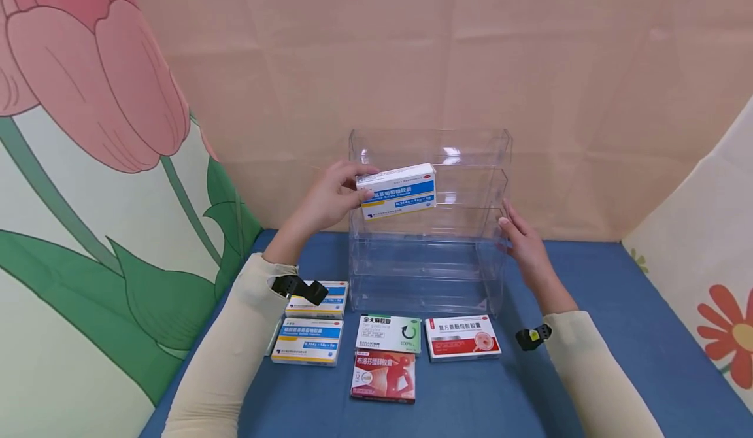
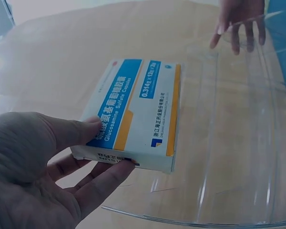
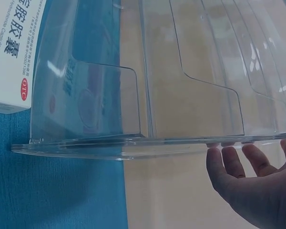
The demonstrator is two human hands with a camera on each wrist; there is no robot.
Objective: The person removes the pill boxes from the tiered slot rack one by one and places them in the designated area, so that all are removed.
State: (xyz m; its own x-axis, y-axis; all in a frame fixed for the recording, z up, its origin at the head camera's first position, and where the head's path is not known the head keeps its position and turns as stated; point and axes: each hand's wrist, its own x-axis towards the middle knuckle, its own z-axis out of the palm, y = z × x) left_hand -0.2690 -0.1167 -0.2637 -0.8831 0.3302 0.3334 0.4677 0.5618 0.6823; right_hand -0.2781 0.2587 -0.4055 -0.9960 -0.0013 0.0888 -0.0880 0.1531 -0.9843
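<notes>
My left hand (image 1: 333,197) pinches a white, blue and yellow glucosamine capsule box (image 1: 404,193) by its left end. Thumb on the printed face and fingers beneath, the box (image 2: 133,107) is held in the air in front of the upper tiers of a clear plastic tiered rack (image 1: 426,265). At the rack's right side, my right hand (image 1: 525,245) rests its fingertips against the outer face of the side panel. The right wrist view shows those fingers (image 3: 232,164) loosely bent along the panel's edge, not wrapped round it.
Two more glucosamine boxes (image 1: 307,342) lie on the blue tabletop (image 1: 453,405) at the left. In front of the rack are a green-and-white box (image 1: 387,335), a dark red box (image 1: 384,377) and a red-and-white box (image 1: 461,338). A beige backdrop (image 1: 412,52) hangs behind.
</notes>
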